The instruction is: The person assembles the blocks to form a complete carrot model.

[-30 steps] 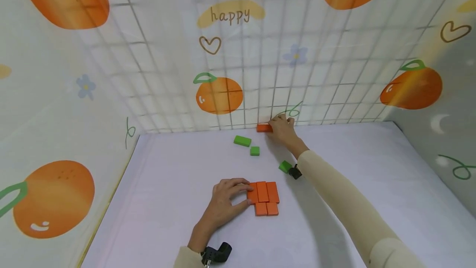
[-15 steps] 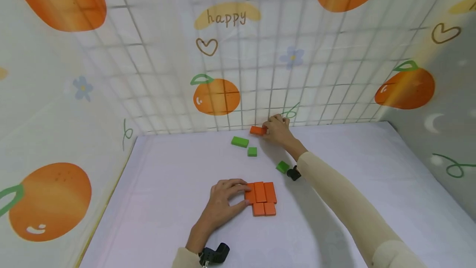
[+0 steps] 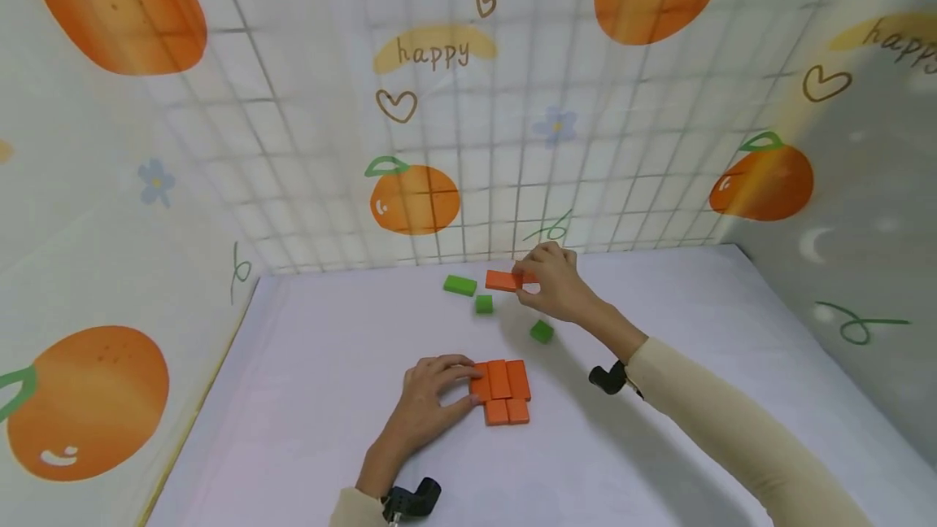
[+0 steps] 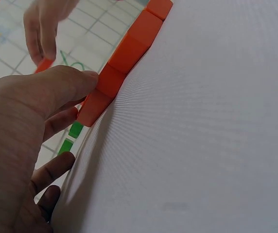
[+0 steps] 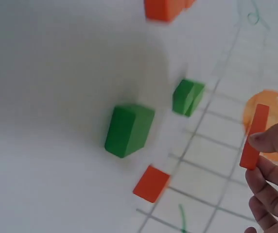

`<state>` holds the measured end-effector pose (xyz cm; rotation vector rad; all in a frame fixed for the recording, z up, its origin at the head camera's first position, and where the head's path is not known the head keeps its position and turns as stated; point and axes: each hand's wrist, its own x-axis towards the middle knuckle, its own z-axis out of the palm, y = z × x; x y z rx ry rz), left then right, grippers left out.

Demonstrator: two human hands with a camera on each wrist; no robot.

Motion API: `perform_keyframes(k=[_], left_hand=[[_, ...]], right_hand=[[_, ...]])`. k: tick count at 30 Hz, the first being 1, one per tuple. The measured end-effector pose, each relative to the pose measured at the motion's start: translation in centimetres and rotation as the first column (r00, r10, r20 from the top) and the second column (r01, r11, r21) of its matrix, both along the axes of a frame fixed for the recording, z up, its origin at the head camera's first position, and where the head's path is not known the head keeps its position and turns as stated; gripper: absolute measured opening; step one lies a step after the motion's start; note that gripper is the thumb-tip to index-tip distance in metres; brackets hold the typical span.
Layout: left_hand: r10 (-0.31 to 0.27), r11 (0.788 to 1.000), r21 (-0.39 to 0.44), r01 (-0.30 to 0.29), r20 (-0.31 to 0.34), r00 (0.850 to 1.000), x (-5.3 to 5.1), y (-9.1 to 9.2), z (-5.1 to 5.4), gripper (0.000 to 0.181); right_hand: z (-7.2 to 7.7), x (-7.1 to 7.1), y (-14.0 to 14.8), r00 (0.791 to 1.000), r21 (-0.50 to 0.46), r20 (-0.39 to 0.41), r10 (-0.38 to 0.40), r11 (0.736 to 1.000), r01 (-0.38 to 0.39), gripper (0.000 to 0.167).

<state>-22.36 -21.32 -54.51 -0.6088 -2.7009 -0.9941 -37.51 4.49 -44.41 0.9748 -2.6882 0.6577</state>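
Note:
In the head view my left hand (image 3: 432,397) rests on the table, its thumb and index finger gripping the leftmost orange block (image 3: 480,383) of a flat group. That group has three long orange blocks (image 3: 518,381) side by side and two short ones (image 3: 507,411) against their near ends. Farther back, my right hand (image 3: 552,283) pinches a long orange block (image 3: 502,280) between thumb and fingers, off the table. In the right wrist view the held block (image 5: 255,138) appears edge-on. Another orange block (image 5: 152,183) lies behind, partly hidden by the hand in the head view.
Green blocks lie between the hands and the back wall: a long one (image 3: 460,285), a small one (image 3: 484,304), and another (image 3: 542,332) nearer the right forearm. A printed cloth wall (image 3: 498,185) closes off the table's (image 3: 329,348) back.
My right hand has drawn the orange block away from the back wall, lifted it and moved slightly nearer. My left hand stays at the orange group. The head view has shifted somewhat.

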Motion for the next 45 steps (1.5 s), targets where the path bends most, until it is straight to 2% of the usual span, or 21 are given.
perform_keyframes(k=[5, 10, 17, 24, 35, 45], left_hand=[[0.002, 1.0, -0.004, -0.002, -0.012, 1.0, 0.0, -0.5, -0.2, 0.03], [-0.006, 1.0, 0.009, 0.006, -0.001, 1.0, 0.0, -0.7, -0.3, 0.031], [-0.002, 1.0, 0.02, 0.001, 0.029, 1.0, -0.2, -0.7, -0.4, 0.032], [-0.001, 1.0, 0.001, 0.001, 0.031, 1.0, -0.3, -0.6, -0.5, 0.032], [-0.012, 1.0, 0.01, 0.012, -0.026, 1.0, -0.3, -0.2, -0.4, 0.03], [-0.014, 1.0, -0.006, 0.013, -0.022, 1.0, -0.1, 0.0, -0.3, 0.031]], right_hand=[[0.5, 3.4, 0.5, 0.998, -0.018, -0.029, 0.058, 0.998, -0.058, 0.024], [0.3, 6.4, 1.2, 0.993, -0.034, -0.05, 0.106, 0.994, -0.108, 0.021], [-0.8, 10.1, 2.0, 0.982, -0.041, -0.078, 0.172, 0.984, -0.175, 0.023], [-2.3, 13.2, 2.5, 0.98, -0.017, -0.051, 0.194, 0.981, -0.195, 0.026], [-4.7, 16.2, 2.7, 0.974, 0.014, -0.026, 0.223, 0.975, -0.223, 0.03], [-6.0, 16.9, 2.6, 0.973, 0.073, -0.028, 0.229, 0.971, -0.226, 0.031]])
